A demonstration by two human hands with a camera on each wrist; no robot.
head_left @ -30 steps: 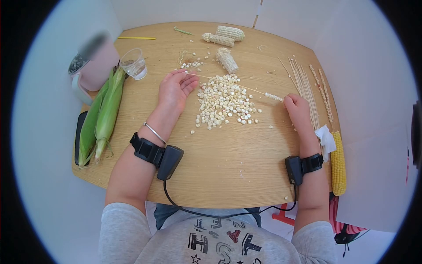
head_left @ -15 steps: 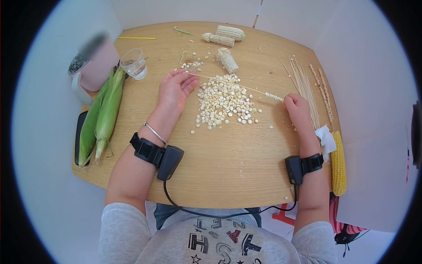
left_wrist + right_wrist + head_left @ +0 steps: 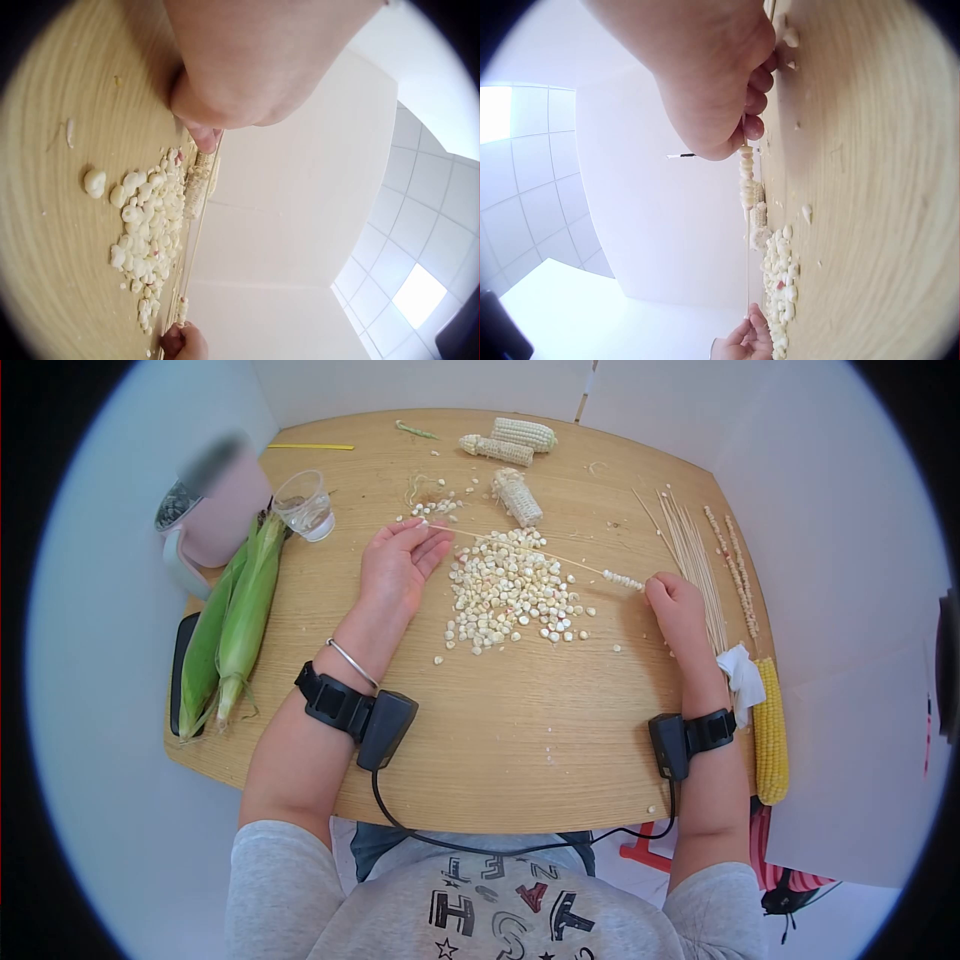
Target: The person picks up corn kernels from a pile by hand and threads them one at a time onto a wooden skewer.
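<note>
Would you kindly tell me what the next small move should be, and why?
Probably the left hand should slide the corn kernel at its fingertips along the skewer, since threaded kernels sit bunched beside the right hand with bare skewer between.

we found free room over the near tabletop [image 3: 500, 750] between the arms [image 3: 290, 760]; beyond, the kernel pile [image 3: 510, 595] filled the middle and the kernel-threaded stick [image 3: 622, 579] barred the gap from left hand [image 3: 397, 568] to right hand [image 3: 677, 610]; bare sticks [image 3: 700, 565] crowded the right.
</note>
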